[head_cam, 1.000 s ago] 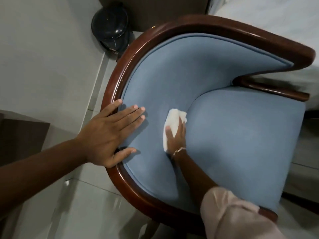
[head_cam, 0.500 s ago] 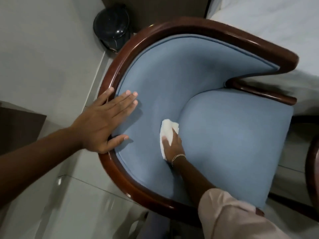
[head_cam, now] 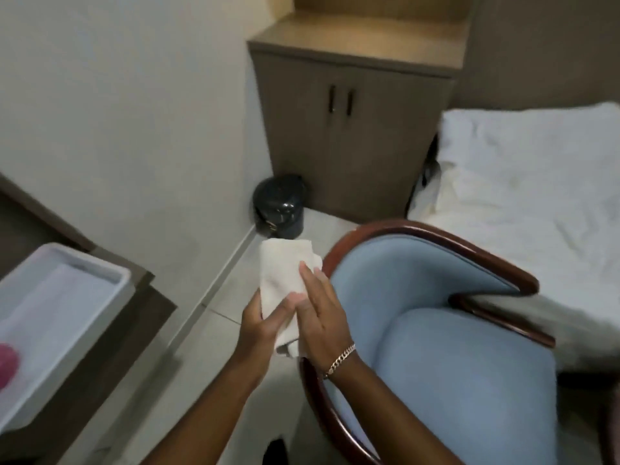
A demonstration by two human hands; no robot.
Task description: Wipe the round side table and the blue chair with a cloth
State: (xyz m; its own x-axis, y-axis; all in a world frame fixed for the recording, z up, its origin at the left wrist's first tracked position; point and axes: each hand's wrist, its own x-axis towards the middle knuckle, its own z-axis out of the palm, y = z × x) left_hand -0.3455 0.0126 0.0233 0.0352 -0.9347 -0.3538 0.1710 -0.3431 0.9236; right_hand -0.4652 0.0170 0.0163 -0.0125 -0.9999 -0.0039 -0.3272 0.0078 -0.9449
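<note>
While the blue chair [head_cam: 453, 357] stands at the lower right beside the bed [head_cam: 536, 196], a folded white cloth [head_cam: 285, 280] is held up in front of its wooden rim. The cloth is gripped from below by the left hand [head_cam: 265, 327] and pressed flat by the right hand [head_cam: 322, 313], fingers extended.

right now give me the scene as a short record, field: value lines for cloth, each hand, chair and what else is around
cloth: white cloth, held up off the chair, over the floor
left hand: left hand grips the cloth from below
right hand: right hand lies flat against the cloth, bracelet on the wrist
chair: blue chair, untouched
nearby: black bin, cabinet, bed, white tray
</note>
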